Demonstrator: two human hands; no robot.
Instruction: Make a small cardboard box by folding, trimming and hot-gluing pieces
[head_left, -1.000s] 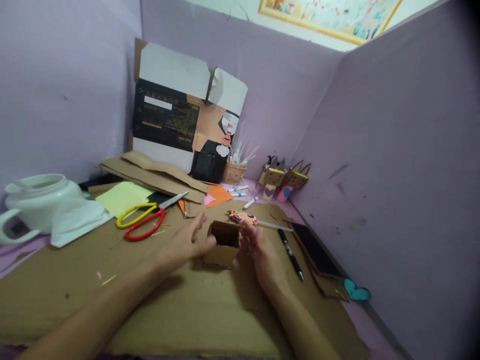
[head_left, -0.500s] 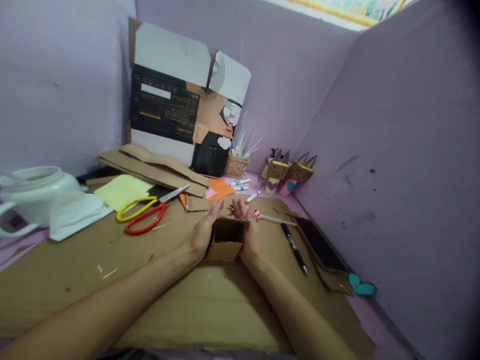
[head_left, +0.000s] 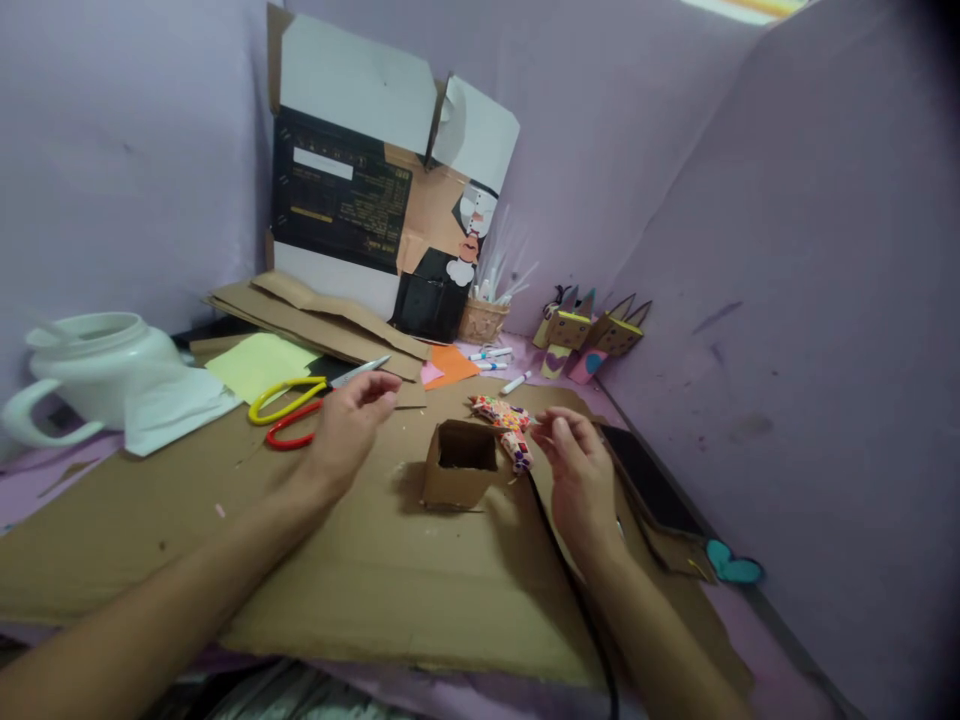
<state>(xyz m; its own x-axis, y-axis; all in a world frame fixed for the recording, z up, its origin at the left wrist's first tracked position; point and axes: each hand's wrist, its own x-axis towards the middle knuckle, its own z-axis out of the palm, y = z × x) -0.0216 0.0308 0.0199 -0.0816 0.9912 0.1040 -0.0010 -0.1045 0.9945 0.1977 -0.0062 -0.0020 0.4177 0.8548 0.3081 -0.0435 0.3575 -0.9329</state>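
A small open-topped cardboard box (head_left: 459, 487) stands on the cardboard sheet (head_left: 360, 590), and neither hand touches it. My left hand (head_left: 349, 425) is raised to its left, fingers curled but apart, beside the scissors (head_left: 294, 425) with one yellow and one red handle. To the right of the box my right hand (head_left: 581, 480) hovers with bent, parted fingers and nothing visible in it. Just behind and right of the box lies a colorfully patterned tool (head_left: 501, 410) with a black cord, close to my right fingertips.
At the left stand a white teapot (head_left: 112, 370) and a yellow paper (head_left: 259, 368). Behind are an unfolded carton (head_left: 341, 200), a small basket (head_left: 484, 320), markers (head_left: 516, 383) and cardboard figures (head_left: 568, 330). A dark phone (head_left: 651, 480) lies along the right wall.
Both hands have let go of the small box and moved apart, left and right. The patterned tool, largely hidden before, now shows behind the box. The view has shifted slightly.
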